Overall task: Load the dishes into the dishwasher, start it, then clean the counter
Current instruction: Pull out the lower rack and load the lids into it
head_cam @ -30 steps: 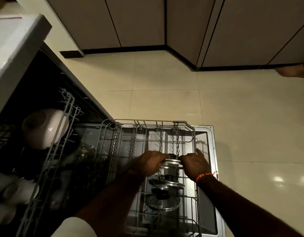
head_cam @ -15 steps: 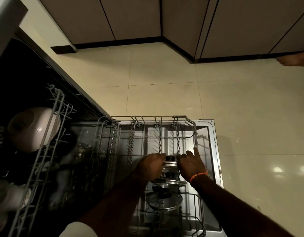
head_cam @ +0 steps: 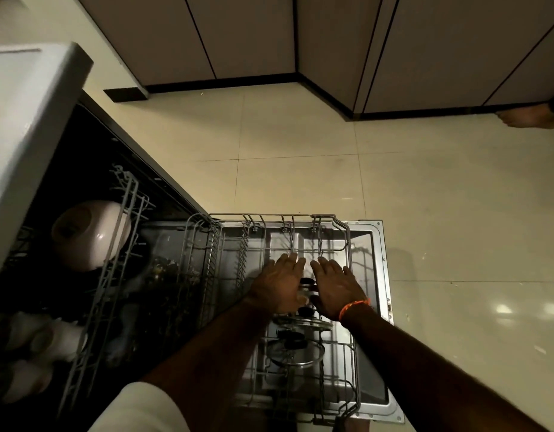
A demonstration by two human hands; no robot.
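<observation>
The dishwasher door (head_cam: 382,275) lies flat over the tiled floor (head_cam: 300,135), and the lower rack (head_cam: 341,226) is pulled out on top of it. Both hands are down inside that rack near its far end. The left hand (head_cam: 282,288) and the right hand (head_cam: 335,288) lie side by side with fingers stretched forward and flat, their tips close to the upright wire tines. Neither hand curls round anything I can make out. Between them stands a lid with a black knob (head_cam: 307,282), mostly covered by the hands, so I cannot tell whether the palms touch it. An orange thread band (head_cam: 355,308) circles the right wrist.

Behind that lid, toward the near end of the rack, 2 more lids are slotted in a row: a metal-rimmed lid (head_cam: 303,322) standing on edge, then a glass lid (head_cam: 296,353) with a dark knob, tilted in the tines.

To the left, the upper rack (head_cam: 120,232) is drawn out of the dark tub and holds a pale bowl (head_cam: 92,235) at its far end, with pale cups (head_cam: 51,341) toward the near end. Grey cabinet fronts (head_cam: 244,35) line the far wall, and a bare foot (head_cam: 528,116) shows at the right edge of the floor.
</observation>
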